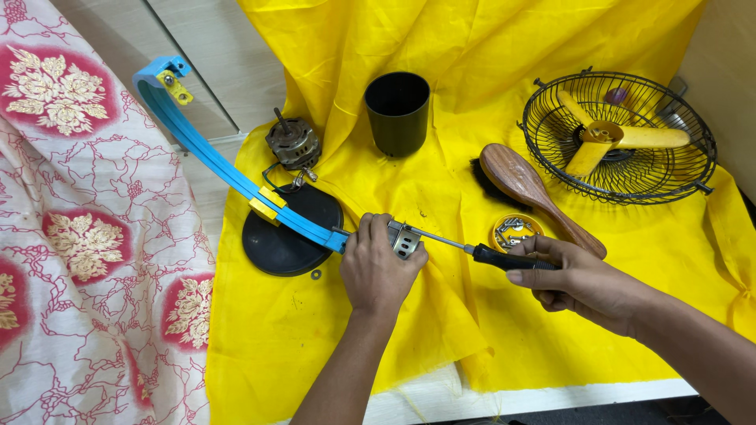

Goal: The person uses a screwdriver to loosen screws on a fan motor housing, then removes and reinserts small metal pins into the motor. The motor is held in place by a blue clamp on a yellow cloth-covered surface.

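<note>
My left fingers point(370, 236) clamp a grey metal bracket point(405, 240) at the end of the blue arm point(228, 169). My right hand point(579, 279) grips the screwdriver point(472, 250), its tip at the bracket. All sit on the yellow cloth point(331, 330) over the surface, a screw tin point(513, 230) and brush point(524, 185) just beyond.

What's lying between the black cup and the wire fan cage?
In the head view, only bare yellow cloth lies between the black cup and the wire fan cage; the wooden brush sits lower.
</note>
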